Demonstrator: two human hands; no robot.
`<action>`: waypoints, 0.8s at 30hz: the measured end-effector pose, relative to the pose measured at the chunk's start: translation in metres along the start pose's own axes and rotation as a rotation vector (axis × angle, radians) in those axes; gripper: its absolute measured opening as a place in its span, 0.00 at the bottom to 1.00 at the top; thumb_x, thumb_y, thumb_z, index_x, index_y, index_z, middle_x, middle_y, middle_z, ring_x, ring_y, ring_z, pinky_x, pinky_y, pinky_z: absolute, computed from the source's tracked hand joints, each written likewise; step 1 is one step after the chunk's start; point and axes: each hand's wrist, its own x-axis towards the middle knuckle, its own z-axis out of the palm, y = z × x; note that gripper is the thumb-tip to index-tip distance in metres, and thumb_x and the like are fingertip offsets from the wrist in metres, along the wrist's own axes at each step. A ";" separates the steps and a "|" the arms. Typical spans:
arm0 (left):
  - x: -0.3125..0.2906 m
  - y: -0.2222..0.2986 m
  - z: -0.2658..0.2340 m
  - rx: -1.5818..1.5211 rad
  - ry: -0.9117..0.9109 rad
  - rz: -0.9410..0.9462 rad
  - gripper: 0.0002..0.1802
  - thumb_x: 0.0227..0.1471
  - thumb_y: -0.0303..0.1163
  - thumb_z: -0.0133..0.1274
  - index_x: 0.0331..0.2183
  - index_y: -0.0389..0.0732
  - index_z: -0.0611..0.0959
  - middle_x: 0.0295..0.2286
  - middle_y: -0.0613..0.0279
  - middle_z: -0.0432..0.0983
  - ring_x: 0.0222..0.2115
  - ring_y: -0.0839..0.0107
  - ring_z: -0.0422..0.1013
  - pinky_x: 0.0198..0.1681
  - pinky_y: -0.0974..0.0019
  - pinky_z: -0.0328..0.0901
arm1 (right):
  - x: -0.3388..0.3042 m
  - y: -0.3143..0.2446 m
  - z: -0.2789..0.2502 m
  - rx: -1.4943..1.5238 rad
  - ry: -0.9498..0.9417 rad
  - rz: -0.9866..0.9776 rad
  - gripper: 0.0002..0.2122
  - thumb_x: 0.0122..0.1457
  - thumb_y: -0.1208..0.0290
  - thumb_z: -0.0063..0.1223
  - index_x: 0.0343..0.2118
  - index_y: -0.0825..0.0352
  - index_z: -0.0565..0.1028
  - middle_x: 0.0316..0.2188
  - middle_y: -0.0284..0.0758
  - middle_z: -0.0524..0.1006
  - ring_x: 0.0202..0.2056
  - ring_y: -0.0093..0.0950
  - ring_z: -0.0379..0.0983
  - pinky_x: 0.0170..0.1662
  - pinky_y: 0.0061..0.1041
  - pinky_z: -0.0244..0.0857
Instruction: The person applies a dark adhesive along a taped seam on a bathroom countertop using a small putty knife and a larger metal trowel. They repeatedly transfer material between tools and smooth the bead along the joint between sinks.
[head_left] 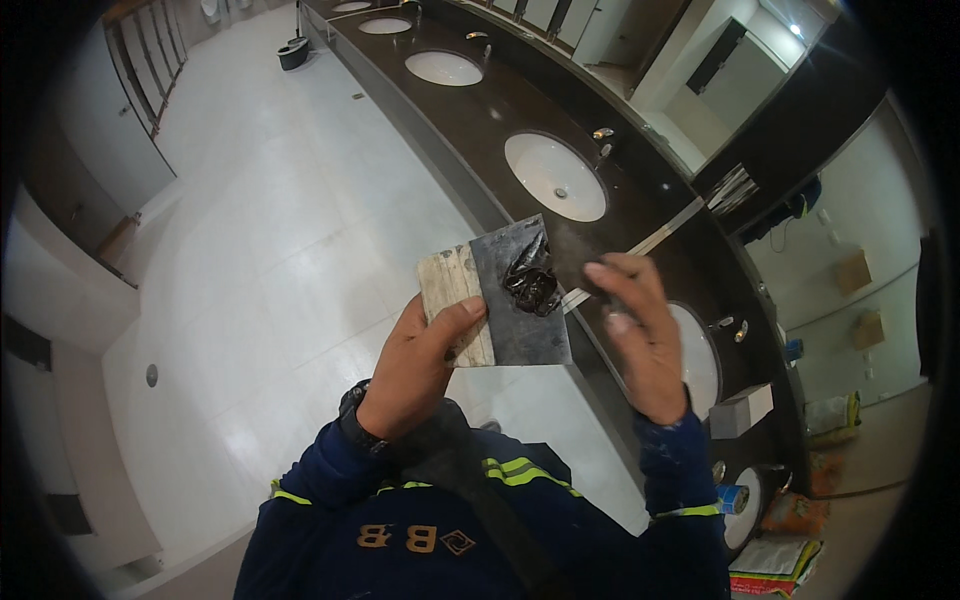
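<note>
my left hand (420, 360) is raised in front of me, thumb pressed flat across the top, fingers curled underneath. my right hand (640, 340) hovers just beside it, fingertips (600, 272) pinched together.

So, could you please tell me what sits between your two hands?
In the head view, a flat grey scraper blade carrying a black putty lump lies between the left hand and right hand.

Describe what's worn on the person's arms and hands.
Both hands are bare: left hand, right hand. Dark navy long sleeves carry yellow-green reflective bands near the cuffs, and the right sleeve is speckled with pale flecks. A dark wristwatch sits on the left wrist.
</note>
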 end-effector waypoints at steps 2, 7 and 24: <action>0.005 -0.003 0.004 -0.086 -0.064 -0.019 0.21 0.59 0.32 0.48 0.51 0.32 0.69 0.44 0.59 0.74 0.44 0.72 0.72 0.49 0.69 0.66 | -0.008 0.016 0.006 0.062 -0.045 0.059 0.18 0.56 0.78 0.51 0.51 0.62 0.74 0.46 0.43 0.70 0.43 0.30 0.69 0.45 0.29 0.63; 0.025 -0.016 -0.002 -0.090 -0.099 -0.019 0.21 0.59 0.31 0.48 0.51 0.32 0.69 0.45 0.58 0.74 0.45 0.71 0.71 0.50 0.67 0.65 | -0.003 0.029 -0.012 -0.093 -0.108 0.061 0.20 0.56 0.81 0.50 0.52 0.60 0.75 0.51 0.44 0.68 0.46 0.36 0.71 0.49 0.31 0.65; 0.176 -0.080 0.069 0.274 -0.143 -0.169 0.23 0.56 0.32 0.53 0.51 0.31 0.70 0.42 0.59 0.75 0.43 0.72 0.72 0.47 0.69 0.65 | 0.021 0.120 -0.178 -0.599 -0.313 0.074 0.25 0.47 0.86 0.54 0.48 0.54 0.77 0.50 0.42 0.69 0.48 0.39 0.69 0.49 0.33 0.65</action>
